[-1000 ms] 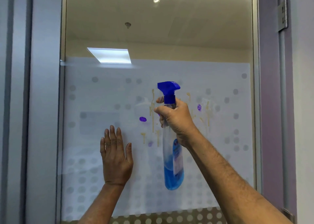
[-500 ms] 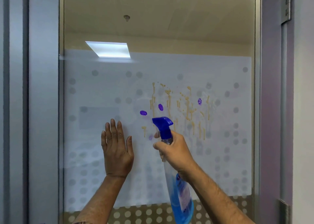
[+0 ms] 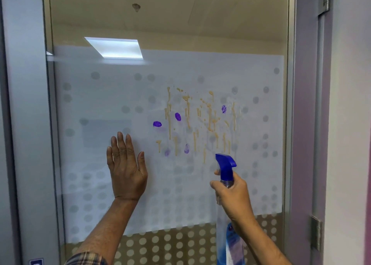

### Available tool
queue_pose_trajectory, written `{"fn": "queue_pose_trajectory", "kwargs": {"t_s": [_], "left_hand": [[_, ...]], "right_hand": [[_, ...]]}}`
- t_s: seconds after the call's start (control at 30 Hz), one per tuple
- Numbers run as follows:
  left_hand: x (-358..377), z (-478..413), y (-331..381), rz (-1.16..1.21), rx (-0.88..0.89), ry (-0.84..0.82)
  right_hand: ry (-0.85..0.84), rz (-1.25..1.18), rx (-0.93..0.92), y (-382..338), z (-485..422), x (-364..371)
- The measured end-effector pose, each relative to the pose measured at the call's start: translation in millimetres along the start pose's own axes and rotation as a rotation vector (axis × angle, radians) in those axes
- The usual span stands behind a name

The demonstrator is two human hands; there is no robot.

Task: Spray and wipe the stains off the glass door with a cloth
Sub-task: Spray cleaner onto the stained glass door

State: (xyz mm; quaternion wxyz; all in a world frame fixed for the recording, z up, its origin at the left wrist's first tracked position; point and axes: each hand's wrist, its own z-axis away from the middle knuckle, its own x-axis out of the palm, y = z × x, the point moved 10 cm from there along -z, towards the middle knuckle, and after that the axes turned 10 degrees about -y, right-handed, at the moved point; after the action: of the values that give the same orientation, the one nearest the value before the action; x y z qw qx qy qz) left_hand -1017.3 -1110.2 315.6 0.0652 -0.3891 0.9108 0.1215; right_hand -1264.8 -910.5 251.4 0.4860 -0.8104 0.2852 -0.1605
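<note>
The glass door (image 3: 104, 96) has a frosted, dotted band across its middle. Tan drip stains (image 3: 208, 120) and several purple smudges (image 3: 177, 116) mark the centre of the band. My left hand (image 3: 126, 170) lies flat on the glass, fingers apart, left of the stains. My right hand (image 3: 233, 194) grips the neck of a spray bottle (image 3: 225, 167) with a blue trigger head and blue liquid; the nozzle points at the glass just below the stains. The bottle's lower body runs out of the frame's bottom edge. No cloth is in view.
A grey metal frame (image 3: 28, 124) borders the door on the left. On the right stands a purple jamb (image 3: 305, 124) with two metal hinges (image 3: 317, 234). A ceiling light reflection (image 3: 114, 47) shows in the clear upper glass.
My right hand has lowered the spray bottle and moved it right, from in front of the stains to below them. The stains now show in full. My left hand stays flat on the glass.
</note>
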Motion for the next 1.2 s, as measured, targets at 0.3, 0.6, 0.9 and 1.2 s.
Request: {"fn": "queue_pose_trajectory", "kwargs": {"t_s": [0.3,0.6,0.9,1.2], "left_hand": [[-0.8,-0.6,-1.2,0.019,0.004,-0.019],[-32.4,9.2,24.6,0.185,0.017,-0.094],[-84.3,98.8,131.8,0.635,-0.031,-0.42],[-112.4,181.2,169.8,0.569,0.004,-0.855]], "right_hand": [[0.146,-0.061,-0.029,3.9,0.5,-36.9],[0.113,-0.191,-0.115,-13.6,18.1,-30.6],[0.032,-0.277,-0.134,-35.0,49.7,-15.9],[-0.088,-0.308,-0.151,-51.3,94.0,2.2]]}}
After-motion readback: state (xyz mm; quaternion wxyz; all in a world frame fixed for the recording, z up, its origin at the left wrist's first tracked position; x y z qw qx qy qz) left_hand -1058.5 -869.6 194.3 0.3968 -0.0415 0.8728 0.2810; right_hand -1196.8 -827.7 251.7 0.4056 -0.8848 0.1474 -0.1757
